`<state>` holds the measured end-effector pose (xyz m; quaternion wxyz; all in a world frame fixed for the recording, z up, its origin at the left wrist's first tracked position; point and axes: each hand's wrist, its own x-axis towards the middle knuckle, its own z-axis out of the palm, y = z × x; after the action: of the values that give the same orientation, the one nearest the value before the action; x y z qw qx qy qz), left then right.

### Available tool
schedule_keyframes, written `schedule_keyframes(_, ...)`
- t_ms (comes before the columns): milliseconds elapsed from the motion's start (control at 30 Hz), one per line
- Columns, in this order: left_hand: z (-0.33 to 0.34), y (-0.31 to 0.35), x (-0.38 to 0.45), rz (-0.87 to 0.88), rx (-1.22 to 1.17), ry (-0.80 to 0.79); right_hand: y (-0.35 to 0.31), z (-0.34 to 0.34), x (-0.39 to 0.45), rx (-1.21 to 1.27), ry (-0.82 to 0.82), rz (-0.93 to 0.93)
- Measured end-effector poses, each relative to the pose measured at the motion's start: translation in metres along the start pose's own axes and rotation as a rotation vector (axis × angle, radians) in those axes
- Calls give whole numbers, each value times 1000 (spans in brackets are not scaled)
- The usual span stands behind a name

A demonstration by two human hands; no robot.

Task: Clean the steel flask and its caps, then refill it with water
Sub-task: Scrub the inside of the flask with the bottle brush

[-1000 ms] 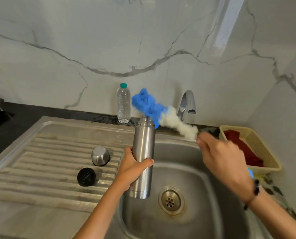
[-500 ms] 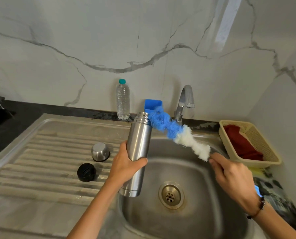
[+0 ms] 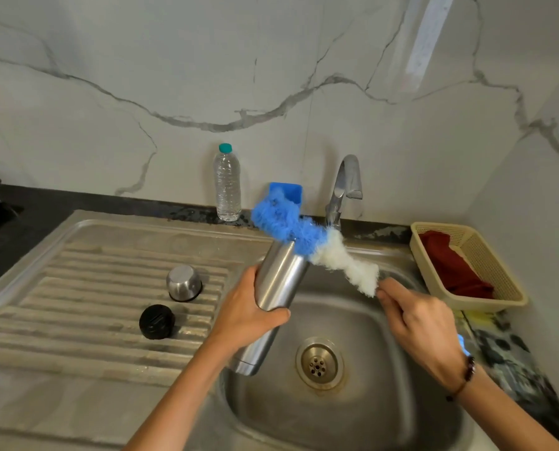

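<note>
Bottle brush [image 3: 317, 247] at steel flask [image 3: 276, 281] mouth

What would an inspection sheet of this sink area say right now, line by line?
Surface: steel sink with ribbed draining board, dark counter behind.
Job's things: flask tilted over the basin; bottle brush across its mouth; steel cap and black cap on the draining board.
Clutter: water bottle; basket holding a red cloth.
Grippers: left hand grips the flask; right hand holds the brush.
Cables: nothing seen.
Surroundings: marble wall, tap with no water seen running.
</note>
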<state>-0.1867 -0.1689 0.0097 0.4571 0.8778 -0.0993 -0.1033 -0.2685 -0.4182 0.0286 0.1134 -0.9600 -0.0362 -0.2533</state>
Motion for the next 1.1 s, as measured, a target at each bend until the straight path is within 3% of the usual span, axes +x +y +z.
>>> schedule_keyframes(167,-9,-1,-1,-75,-223,15,17,-1,-6,7,12,29)
schedule_keyframes(300,-12,-2,-3,-106,-445,-176,10,1,1,21,20,-24)
schedule_keyframes(433,-15,-3,-5,-126,-620,-198,17,0,0,45,26,-34)
schedule_keyframes(833,-21,-13,0,-158,-666,-212,35,16,-5,119,-10,-38)
schedule_keyframes(1100,-23,-22,2,-114,-846,-221,39,24,-2,134,-20,-14)
